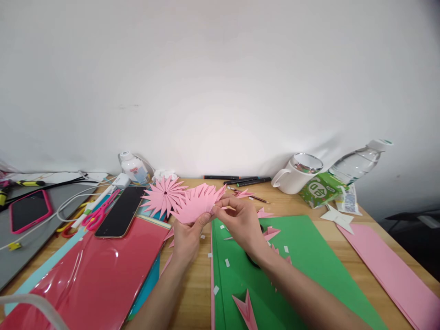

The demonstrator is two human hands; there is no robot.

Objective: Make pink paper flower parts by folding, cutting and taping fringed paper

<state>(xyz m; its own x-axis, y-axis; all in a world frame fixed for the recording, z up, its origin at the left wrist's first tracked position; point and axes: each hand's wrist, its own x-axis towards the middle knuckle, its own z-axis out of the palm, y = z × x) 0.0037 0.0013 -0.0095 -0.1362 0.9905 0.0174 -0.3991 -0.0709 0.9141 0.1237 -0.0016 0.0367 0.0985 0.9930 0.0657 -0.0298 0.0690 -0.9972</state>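
Note:
A pink folded-paper fan [197, 204] with pointed tips is held up over the middle of the desk. My left hand [189, 233] is closed on its lower edge, thumb in front. My right hand [239, 222] pinches the fan's right end between thumb and fingers. Just behind and to the left lies a pink paper star rosette [165, 193] with a small dark centre. Under my right arm is a green paper sheet [302, 256]. On it lie a pink folded piece [246, 309], more pink pieces and several white scraps [227, 262].
On the left are red plastic-wrapped paper [103, 275], a black phone [121, 213], pink scissors [99, 213] and a white bottle [134, 167]. Markers [252, 181] lie by the wall. A white mug [297, 174], a water bottle [360, 160] and pink paper strips [388, 270] are on the right.

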